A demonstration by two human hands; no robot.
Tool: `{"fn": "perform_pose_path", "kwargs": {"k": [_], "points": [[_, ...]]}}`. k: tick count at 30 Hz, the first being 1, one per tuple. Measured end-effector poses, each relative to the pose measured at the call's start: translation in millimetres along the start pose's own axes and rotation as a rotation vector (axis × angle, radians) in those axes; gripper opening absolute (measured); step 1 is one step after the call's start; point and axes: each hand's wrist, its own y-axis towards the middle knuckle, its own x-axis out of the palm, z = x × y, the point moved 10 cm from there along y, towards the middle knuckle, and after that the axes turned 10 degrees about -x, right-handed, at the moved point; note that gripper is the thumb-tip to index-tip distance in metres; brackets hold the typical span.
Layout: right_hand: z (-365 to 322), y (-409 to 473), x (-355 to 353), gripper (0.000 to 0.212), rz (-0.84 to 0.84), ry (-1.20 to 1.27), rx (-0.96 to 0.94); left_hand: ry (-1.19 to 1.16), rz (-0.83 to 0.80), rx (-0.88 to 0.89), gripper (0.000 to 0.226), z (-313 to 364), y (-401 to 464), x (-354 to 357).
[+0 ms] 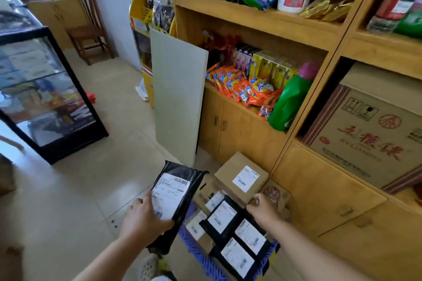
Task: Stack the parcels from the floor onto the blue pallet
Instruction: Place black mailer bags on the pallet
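Head view: left hand [146,219] grips black parcel [177,191], arm outstretched.

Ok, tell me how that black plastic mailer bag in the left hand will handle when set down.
The black plastic mailer bag looks soft: its film is wrinkled, so it will probably flex. It is likely light, since the left hand alone holds it. The glossy film may slide on the other black mailers on the blue pallet.

blue pallet [194,245] mostly hidden (under parcels [225,218])
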Motion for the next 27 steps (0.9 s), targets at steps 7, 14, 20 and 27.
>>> {"fn": "perform_pose_path", "kwargs": {"k": [7, 14, 20, 27], "points": [[-13.8, 57.7, 54.6, 0.035, 0.055, 0.089, 0.241, 0.131, -0.163, 0.114, 0.098, 7.3, 137.8, -7.7], [1.6, 76.2, 107.6, 0.03, 0.122, 0.155, 0.442, 0.261, -0.299, 0.168, 0.091, 24.1, 239.8, 27.1], [57.6, 79.9, 140.6, 0.036, 0.168, 0.247, 0.64, 0.346, -0.384, 0.192, 0.088, 54.7, 284.8, 107.9], [146.9, 136.5, 200.3, 0.032, 0.028, 0.232, 0.685, 0.296, -0.456, 0.111, 0.097, 64.2, 330.4, 250.5]]}}
